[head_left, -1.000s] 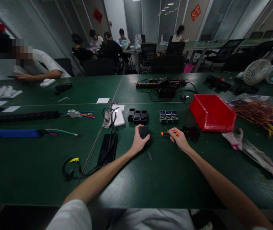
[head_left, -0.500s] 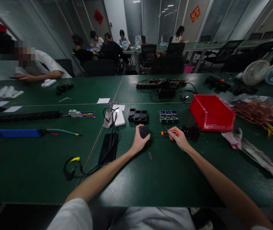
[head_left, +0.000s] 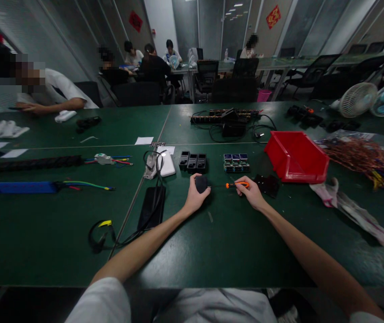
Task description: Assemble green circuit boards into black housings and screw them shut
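Note:
My left hand (head_left: 196, 196) is closed around a small black box-shaped housing (head_left: 201, 183), its fingers partly hidden behind it. In my right hand (head_left: 250, 194) is a screwdriver (head_left: 236, 185) with an orange and black handle, held level. Its thin shaft points left at the housing's right side; whether the tip touches cannot be made out. Just beyond my hands stand several black plastic housings (head_left: 192, 161). To their right sit small circuit boards (head_left: 236, 163) in a block. Dark glossy pieces (head_left: 268, 185) lie beside my right hand.
A red bin (head_left: 296, 159) stands at the right, near a bundle of copper-coloured wires (head_left: 360, 154) and a glove (head_left: 356, 213). Left of me lie a black phone-like slab (head_left: 151, 207), a looped cable (head_left: 101, 242) and a white box (head_left: 167, 164). Across the table sits a person (head_left: 50, 89).
The whole view has shifted slightly, so things appear a little further left and up. Both hands keep their holds on the housing and the screwdriver.

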`<state>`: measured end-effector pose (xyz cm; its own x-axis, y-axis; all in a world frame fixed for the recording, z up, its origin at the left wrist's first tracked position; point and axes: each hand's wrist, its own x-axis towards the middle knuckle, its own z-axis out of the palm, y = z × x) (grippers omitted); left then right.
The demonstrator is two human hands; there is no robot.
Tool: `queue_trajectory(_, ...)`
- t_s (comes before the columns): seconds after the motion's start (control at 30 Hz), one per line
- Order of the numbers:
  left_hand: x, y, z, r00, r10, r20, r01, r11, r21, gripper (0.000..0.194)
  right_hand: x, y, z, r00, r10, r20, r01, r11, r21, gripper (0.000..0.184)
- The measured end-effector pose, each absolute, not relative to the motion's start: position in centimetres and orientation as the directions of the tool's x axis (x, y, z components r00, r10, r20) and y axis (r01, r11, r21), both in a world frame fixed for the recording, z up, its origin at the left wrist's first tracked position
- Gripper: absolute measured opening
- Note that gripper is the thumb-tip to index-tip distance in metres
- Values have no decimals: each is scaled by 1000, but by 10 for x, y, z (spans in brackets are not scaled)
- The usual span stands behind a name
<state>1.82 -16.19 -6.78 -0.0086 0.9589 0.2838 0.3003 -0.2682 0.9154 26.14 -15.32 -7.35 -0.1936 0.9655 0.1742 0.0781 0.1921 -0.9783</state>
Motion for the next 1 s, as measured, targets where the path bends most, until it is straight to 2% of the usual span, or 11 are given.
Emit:
queue_trajectory(0.53,17,-161,-67,13,962,274,301,-265,916,49,259,-153,-72,-175,973,153,57,165,-985,22)
queue_trajectory(1.0,21,-161,-68,-14,958,285,323,-265,908,48,260,-152,-75,-153,980,125,118,143,-983,29)
